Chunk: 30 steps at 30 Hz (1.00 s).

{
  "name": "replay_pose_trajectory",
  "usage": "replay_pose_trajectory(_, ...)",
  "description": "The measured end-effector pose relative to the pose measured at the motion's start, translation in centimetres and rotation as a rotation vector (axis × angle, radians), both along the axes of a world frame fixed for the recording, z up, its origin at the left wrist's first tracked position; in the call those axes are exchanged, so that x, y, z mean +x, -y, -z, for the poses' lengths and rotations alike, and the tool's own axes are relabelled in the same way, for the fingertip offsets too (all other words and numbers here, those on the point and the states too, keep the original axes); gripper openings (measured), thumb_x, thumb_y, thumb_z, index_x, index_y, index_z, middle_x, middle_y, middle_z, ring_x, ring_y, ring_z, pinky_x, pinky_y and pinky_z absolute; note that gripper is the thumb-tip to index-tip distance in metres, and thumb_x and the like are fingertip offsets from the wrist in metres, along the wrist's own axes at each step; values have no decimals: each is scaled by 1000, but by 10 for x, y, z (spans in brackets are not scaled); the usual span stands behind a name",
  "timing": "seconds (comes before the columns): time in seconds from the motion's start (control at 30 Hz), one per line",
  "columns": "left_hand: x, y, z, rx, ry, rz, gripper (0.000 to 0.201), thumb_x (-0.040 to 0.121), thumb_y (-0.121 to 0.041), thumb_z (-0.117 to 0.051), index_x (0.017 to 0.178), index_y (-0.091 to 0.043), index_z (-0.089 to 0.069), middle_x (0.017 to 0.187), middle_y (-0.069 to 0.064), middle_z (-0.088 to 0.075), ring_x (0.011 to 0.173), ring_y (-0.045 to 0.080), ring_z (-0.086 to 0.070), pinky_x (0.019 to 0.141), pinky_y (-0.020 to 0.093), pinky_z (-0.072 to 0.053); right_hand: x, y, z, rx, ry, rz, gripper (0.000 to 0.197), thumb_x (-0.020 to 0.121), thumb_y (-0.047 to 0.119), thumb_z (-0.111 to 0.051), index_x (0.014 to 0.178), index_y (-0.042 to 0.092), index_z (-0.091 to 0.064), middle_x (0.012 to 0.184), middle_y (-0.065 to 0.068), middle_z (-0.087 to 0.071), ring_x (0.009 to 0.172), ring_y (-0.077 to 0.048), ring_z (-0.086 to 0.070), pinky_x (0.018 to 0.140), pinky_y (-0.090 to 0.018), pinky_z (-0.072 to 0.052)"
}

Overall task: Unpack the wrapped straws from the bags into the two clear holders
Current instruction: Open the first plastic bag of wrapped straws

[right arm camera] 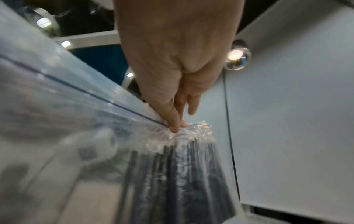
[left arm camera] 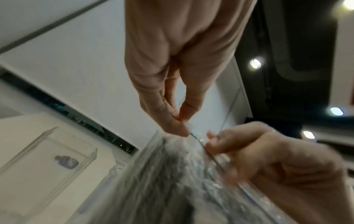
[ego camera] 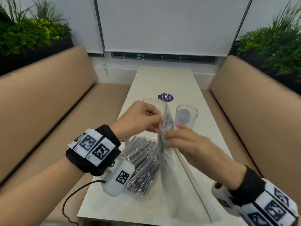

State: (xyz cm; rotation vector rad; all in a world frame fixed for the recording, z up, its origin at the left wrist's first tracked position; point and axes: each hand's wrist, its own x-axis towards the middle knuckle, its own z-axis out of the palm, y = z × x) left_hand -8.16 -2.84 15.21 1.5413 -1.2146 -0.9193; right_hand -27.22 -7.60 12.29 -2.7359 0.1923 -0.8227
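The left hand (ego camera: 138, 118) pinches one side of the zip top of a clear zip bag (ego camera: 167, 141), held upright over the middle of the tabletop (ego camera: 164, 79). The right hand (ego camera: 187, 141) pinches the other side, so both grips are closed on the bag. The bag looks thin, soft and slippery, so the ridged zip strip is probably the best place to hold. The wrapped straws (right arm camera: 184, 174) inside look light and bendy. A second bag of straws (ego camera: 143, 165) lies flat under the left wrist, on the near part of the tabletop. Behind the hands stand a square clear holder (left arm camera: 47, 163) on the left and a round clear holder (ego camera: 186, 115) on the right, both near. A purple sticker (ego camera: 165, 97) sits farther back.
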Motion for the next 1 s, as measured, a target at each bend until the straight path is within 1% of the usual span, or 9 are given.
replay_pose_trajectory(0.07, 6, 0, -3, -32, -118, -37, 11, 88, 2, -64, 92, 12, -66, 76, 18, -66, 55, 12, -63, 59, 21, -58, -1, 5, -3, 199, 215, 172, 18, 89, 1, -63, 100, 14, -69, 102, 0, -69, 85, -7, -69, 86, -15, -48)
replay_pose_trajectory(0.13, 6, -1, -1, -47, -202, -58, 6, 86, 0, -66, 88, 5, -68, 77, 15, -67, 56, 12, -64, 60, 24, -59, 8, 7, -4, 634, 345, 327, 10, 90, 9, -65, 96, 16, -65, 86, 6, -69, 71, -9, -72, 73, -22, -53)
replay_pose_trajectory(0.2, -3, -1, 3, -71, -277, -73, 1, 85, 0, -67, 85, 0, -68, 76, 12, -69, 56, 12, -67, 58, 23, -58, 22, 6, 0, 970, 358, 375, 7, 92, 18, -63, 95, 12, -64, 82, -2, -72, 74, -21, -73, 69, -34, -58)
replay_pose_trajectory(0.33, -21, -4, 17, -106, -361, -145, 5, 81, -3, -72, 83, 0, -69, 71, 12, -71, 54, 13, -69, 53, 20, -55, 38, 1, 7, 1166, 349, 377, 24, 92, 29, -63, 95, 6, -65, 85, -13, -71, 85, -37, -71, 78, -47, -61)
replay_pose_trajectory(0.47, -25, -4, 24, -126, -318, -176, 7, 78, 4, -73, 80, -2, -70, 64, 10, -69, 53, 14, -68, 52, 22, -57, 37, 7, 1, 1225, 336, 352, 23, 94, 21, -61, 87, -1, -64, 87, -29, -70, 81, -43, -71, 75, -45, -60)
replay_pose_trajectory(0.63, -21, -9, 12, -92, -259, -39, 21, 70, 6, -79, 83, -4, -67, 75, 16, -68, 65, 25, -64, 63, 30, -59, 26, 14, -9, 1201, 324, 303, 22, 94, 2, -54, 86, -15, -65, 75, -23, -70, 69, -32, -73, 71, -40, -62)
replay_pose_trajectory(0.83, -27, -6, -5, -215, -167, -26, 24, 69, 7, -80, 89, 6, -67, 70, 15, -66, 58, 16, -64, 60, 23, -58, 23, 14, -32, 1124, 346, 238, 17, 88, 9, -66, 77, -1, -72, 67, -13, -72, 69, -28, -73, 71, -34, -62)
replay_pose_trajectory(0.93, -25, -1, -7, -220, -175, -51, 31, 69, 3, -82, 95, 7, -64, 73, 14, -67, 64, 19, -66, 67, 32, -60, 20, 19, -36, 1130, 374, 210, 15, 92, 2, -60, 85, -4, -72, 77, -18, -75, 71, -28, -75, 67, -29, -61)
replay_pose_trajectory(1.0, -23, 1, -5, -210, -176, -85, 32, 71, -1, -82, 96, 6, -63, 75, 17, -68, 68, 25, -66, 69, 36, -60, 18, 21, -34, 1162, 364, 199, 16, 93, 2, -58, 89, -6, -71, 83, -23, -75, 75, -32, -75, 70, -31, -62)
